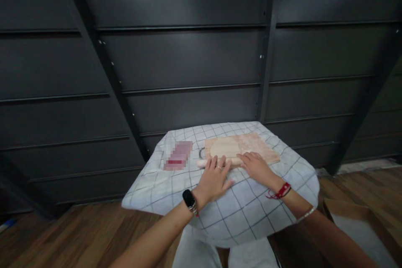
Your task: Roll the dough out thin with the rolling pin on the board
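Observation:
A pale wooden rolling pin [202, 163] lies along the near edge of a wooden board [260, 149]. A flattened, roundish sheet of dough [224, 148] rests on the left part of the board, just beyond the pin. My left hand [215, 178] lies palm down with its fingers spread over the pin's left part. Farther right, my right hand [256, 167] also lies flat, its fingertips stretched onto the pin's right end. Neither hand wraps round the pin. Some of the pin is hidden under the fingers.
A white checked cloth [241, 205] covers the small table. Left of the board lies a blurred pinkish packet [178, 155]. A dark panelled wall [188, 58] rises behind the table. An open cardboard box [361, 226] stands on the wooden floor at the lower right.

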The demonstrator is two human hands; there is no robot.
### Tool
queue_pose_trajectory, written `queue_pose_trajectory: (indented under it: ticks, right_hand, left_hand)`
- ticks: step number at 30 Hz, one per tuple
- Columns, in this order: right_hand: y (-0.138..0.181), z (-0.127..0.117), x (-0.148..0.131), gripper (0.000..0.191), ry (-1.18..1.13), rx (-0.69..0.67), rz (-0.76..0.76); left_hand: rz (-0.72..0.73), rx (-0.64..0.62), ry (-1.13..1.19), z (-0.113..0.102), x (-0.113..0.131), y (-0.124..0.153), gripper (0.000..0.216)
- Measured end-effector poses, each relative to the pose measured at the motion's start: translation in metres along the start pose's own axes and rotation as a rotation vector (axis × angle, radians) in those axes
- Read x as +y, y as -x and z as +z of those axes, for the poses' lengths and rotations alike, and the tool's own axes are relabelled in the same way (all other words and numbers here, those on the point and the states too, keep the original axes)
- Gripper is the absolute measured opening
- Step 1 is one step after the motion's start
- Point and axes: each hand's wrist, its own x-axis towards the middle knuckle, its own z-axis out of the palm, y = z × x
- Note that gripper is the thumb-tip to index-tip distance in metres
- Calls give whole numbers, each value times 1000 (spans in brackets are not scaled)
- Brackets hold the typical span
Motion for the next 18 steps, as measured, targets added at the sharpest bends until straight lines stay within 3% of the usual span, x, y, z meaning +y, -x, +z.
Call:
queue_pose_trajectory:
  ticks: [3,8,11,13,18]
  right_hand:
    - [-8,-10,7,36,13,20,-86]
    - [-40,-28,22,32,-37,70,-159]
    - [-65,-28,32,32,-109,-1,-93]
    - [-80,-21,36,32,-152,-96,-32]
    - [-102,-4,40,39,-170,-186,39]
  left_hand:
    - [43,-10,39,-9,-15,-9,47]
    - [-68,35,80,-13,-43,-50,47]
    - [-160,16,114,-3,-60,-77,48]
    - [-187,-70,128,8,-68,-91,47]
    - [-222,-97,75,33,-74,-103,45]
